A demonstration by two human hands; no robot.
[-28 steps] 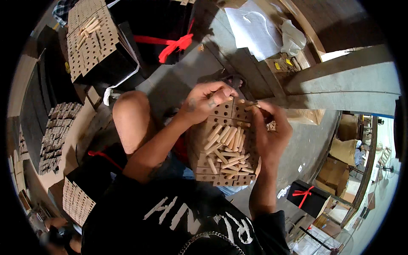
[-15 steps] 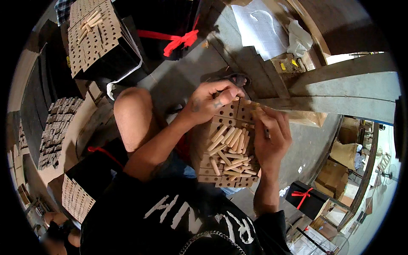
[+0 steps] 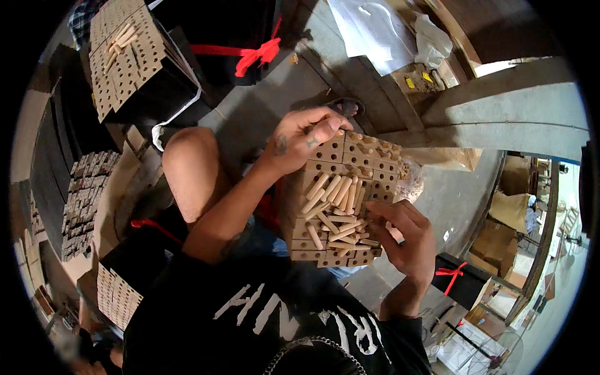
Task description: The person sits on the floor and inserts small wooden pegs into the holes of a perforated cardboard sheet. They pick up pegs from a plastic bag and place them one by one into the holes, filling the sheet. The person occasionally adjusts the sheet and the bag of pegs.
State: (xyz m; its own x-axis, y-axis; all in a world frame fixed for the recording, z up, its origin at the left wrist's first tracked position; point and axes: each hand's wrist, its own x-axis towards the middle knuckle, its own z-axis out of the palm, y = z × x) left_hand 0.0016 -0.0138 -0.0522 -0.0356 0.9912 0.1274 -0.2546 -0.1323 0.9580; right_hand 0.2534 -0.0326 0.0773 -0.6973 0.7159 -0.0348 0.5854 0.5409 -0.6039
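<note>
A block of stacked light-brown wooden pieces [image 3: 300,245] with rows of round holes stands in front of me at my lap. A loose pile of wooden dowels [image 3: 340,194] lies on its top. Several dowels stick up from holes along its far edge. My left hand [image 3: 303,139] is closed at the far left corner, with a pale dowel tip [image 3: 340,133] showing at its fingertips; the palm side is hidden. My right hand [image 3: 406,237] is at the right side of the pile, thumb and fingers curved apart, and I see nothing held between them.
A similar drilled stack [image 3: 125,69] with dowels on top stands far left, beside a black bundle tied with a red ribbon [image 3: 257,56]. Papers [image 3: 372,34] and a white plastic bag [image 3: 432,40] lie far right. A grey beam [image 3: 494,119] crosses at right. Another person [image 3: 87,344] is at lower left.
My right hand has moved back from the block's far edge to the right side of the dowel pile, uncovering the far-edge dowels. My left hand stays at the far left corner.
</note>
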